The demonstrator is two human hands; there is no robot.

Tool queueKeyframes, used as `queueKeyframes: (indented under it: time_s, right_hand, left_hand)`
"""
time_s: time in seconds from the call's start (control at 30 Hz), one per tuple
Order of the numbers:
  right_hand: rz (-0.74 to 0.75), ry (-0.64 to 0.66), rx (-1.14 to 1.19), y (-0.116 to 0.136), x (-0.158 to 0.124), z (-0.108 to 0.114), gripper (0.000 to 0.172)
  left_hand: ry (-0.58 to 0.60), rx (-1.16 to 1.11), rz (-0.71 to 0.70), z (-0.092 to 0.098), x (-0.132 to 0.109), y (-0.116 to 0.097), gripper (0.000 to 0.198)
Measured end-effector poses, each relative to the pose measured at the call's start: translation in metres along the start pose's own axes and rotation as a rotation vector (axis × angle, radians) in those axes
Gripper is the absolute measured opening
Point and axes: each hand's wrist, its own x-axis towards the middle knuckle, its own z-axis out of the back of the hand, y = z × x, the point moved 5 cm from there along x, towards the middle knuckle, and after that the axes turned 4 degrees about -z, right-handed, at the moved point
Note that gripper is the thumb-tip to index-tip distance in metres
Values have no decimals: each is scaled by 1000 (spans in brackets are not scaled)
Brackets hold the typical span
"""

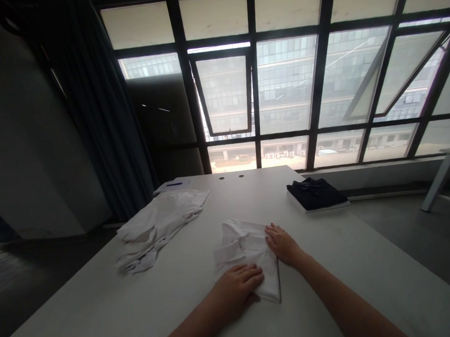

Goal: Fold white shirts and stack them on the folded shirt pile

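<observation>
A white collared shirt (249, 245), folded into a compact rectangle, lies flat in front of me. On its near edge rests my left hand (239, 287), palm down with the fingers stretched over the cloth. My right hand (281, 243) lies along the shirt's right edge, fingers extended and flat on the fabric. Neither hand grips anything. The shirt's collar points to the left; part of its near side is hidden under my left hand.
Rumpled white garments (165, 220) lie on the white table (326, 259) at the left. A dark folded shirt (316, 192) sits on something white at the right edge. Papers with a blue pen (174, 184) lie farther back. Windows and a dark curtain (99, 116) stand beyond.
</observation>
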Motion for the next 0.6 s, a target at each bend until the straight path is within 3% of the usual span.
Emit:
queueKeyframes:
  time_s: [0.07, 0.2, 0.27, 0.37, 0.5, 0.6]
  right_hand:
    - [-15, -26, -29, 5, -1, 4, 39]
    - [-70, -94, -82, 21, -7, 7, 39]
    - [30, -76, -76, 37, -12, 5, 45]
    - [222, 66, -13, 59, -22, -1, 55]
    - [198, 200, 42, 66, -26, -4, 74]
    - [205, 229, 58, 65, -25, -2, 80]
  left_hand:
    - [-4, 49, 52, -4, -7, 22, 52]
    - [-64, 180, 299, 0, -23, 62, 62]
    - [-110, 207, 364, 5, -27, 68, 66]
    - [-154, 170, 296, 14, -24, 56, 70]
    - [-131, 81, 167, 20, -14, 24, 63]
    - [-125, 38, 202, 18, -10, 16, 62]
